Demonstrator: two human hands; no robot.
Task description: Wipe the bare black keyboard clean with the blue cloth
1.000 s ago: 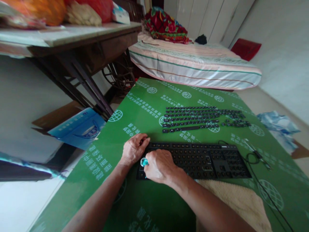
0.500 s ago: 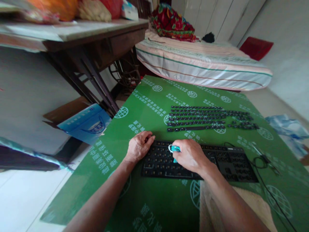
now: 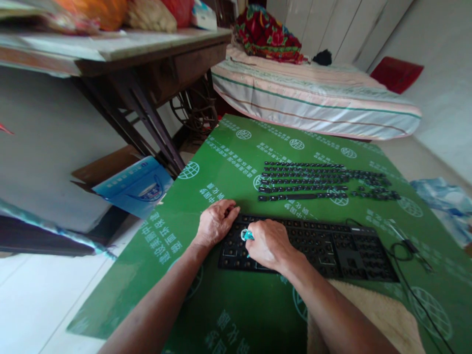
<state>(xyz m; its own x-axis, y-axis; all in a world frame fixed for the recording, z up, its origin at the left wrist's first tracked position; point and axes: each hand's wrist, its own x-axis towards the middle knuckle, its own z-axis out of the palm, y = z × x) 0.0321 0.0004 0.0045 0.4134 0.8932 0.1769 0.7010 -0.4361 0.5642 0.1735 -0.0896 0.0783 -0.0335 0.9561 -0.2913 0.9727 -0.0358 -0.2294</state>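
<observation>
A black keyboard point(image 3: 346, 255) with its keycaps off lies on the green board. My left hand point(image 3: 217, 221) is at its far left corner, fingers curled and thumb against the edge, steadying it. Over the left part of the keys area, my right hand point(image 3: 271, 243) is closed around a small teal-and-white tool point(image 3: 246, 235). Most of this tool is hidden in the fist, so its kind cannot be made out. Behind the keyboard, the removed black keycaps point(image 3: 306, 181) lie in several rows, with a looser group to the right.
A beige cloth point(image 3: 368, 305) lies under my right forearm. A thin tool with a clear and dark shaft point(image 3: 409, 243) rests beside the keyboard cable point(image 3: 416, 295). The green board point(image 3: 147, 290) reaches toward a bed point(image 3: 317, 98); a wooden table point(image 3: 147, 54) and blue box point(image 3: 136, 184) stand left.
My right hand has moved left across the keyboard with the teal-and-white tool. My left hand stays at the corner. The whole view has shifted slightly.
</observation>
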